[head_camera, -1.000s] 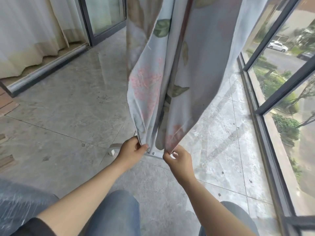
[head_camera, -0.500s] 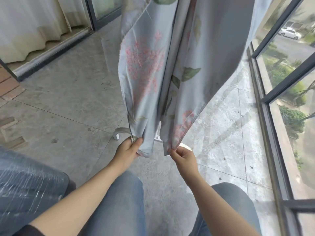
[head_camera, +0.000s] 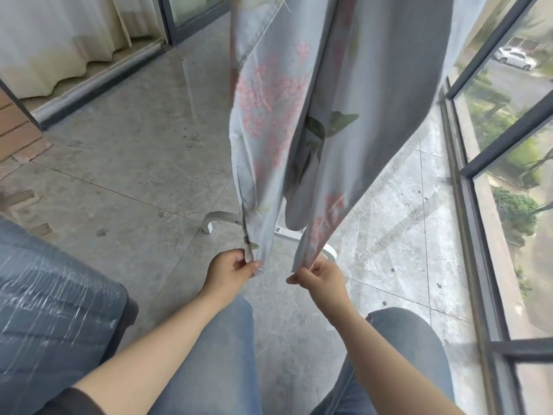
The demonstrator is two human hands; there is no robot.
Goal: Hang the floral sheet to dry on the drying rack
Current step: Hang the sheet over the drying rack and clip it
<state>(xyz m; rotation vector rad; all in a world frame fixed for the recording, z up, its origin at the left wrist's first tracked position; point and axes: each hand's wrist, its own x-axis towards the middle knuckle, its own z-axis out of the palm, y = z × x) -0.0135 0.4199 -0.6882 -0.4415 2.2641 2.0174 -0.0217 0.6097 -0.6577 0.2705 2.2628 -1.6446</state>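
My knees in faded blue jeans [head_camera: 215,354] are nearest, with a dark bundle wrapped in clear plastic [head_camera: 45,295] at the near left. Just beyond, my left hand [head_camera: 232,266] pinches the left lower hem of the pale blue cotton sheet printed with pink blossoms and green leaves [head_camera: 269,115], thumb and fingers clamped on the cloth. My right hand [head_camera: 321,278] pinches the right lower hem the same way.

A second ago both hands were almost touching, low by the rack's foot. Now they have come towards me and drawn apart, so the two hanging layers are separated and pulled taut.

Behind the hems, the curved white metal foot of the drying rack [head_camera: 220,220] rests on the grey stone-tiled floor [head_camera: 134,139]. The sheet rises out of the top of the view. The dark strip between its layers is probably the rack's upright, though I cannot be sure. I judge the hanging mostly done; this is spreading, so the layers dry apart.

Far left hangs a cream curtain [head_camera: 59,40].
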